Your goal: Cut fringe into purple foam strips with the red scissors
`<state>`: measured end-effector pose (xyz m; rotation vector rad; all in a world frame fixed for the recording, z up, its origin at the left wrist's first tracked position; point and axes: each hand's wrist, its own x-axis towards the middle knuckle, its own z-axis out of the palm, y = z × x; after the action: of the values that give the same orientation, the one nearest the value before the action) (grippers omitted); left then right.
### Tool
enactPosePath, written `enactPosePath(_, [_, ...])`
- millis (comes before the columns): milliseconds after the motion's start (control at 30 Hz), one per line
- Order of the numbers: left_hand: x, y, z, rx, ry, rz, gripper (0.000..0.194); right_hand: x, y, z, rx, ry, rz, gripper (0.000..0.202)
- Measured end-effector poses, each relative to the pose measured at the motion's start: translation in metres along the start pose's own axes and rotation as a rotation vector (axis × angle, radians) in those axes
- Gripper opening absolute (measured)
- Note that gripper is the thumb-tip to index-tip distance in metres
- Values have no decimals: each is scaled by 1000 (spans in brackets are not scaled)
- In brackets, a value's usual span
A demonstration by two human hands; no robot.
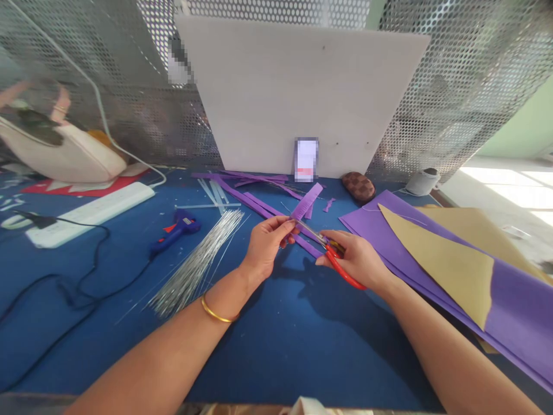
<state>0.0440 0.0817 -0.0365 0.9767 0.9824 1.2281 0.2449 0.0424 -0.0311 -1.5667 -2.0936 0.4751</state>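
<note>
My left hand (270, 239) pinches a short purple paper strip (307, 202) between thumb and fingers; the strip's fringed-looking end points up and away. Red-handled scissors (341, 268) are in my right hand (354, 256), their blades reaching left to the strip beside my left fingertips. Whether the blades are closed on the paper is too small to tell. Long purple strips (254, 203) lie on the blue table behind and beneath my left hand. A small purple scrap (329, 204) rests just beyond the scissors.
Left of my hands lie a wire bundle (199, 262), a blue glue gun (175, 230), glue sticks (213, 193) and a white power strip (93, 214) with cords. Purple sheets (514, 300) and tan paper (449, 259) cover the right side. A phone (306, 159) leans on a white board (302, 92).
</note>
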Motion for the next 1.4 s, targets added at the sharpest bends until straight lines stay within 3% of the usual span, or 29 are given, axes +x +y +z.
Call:
enactPosePath(867, [-6,5,1,116,-16,115,13,-1,1,-2,25,19,5,58])
enactPosePath(1000, [-6,6,1,113,-31,127,12,0,3,-2,166,-36,34,55])
enactPosePath(1233, [-6,6,0,69,-82,141,13,1,4,-3,658,-293,40,49])
enactPosePath(1400, [-6,6,0,54,-70,143,12,-1,2,-4,640,-281,46,51])
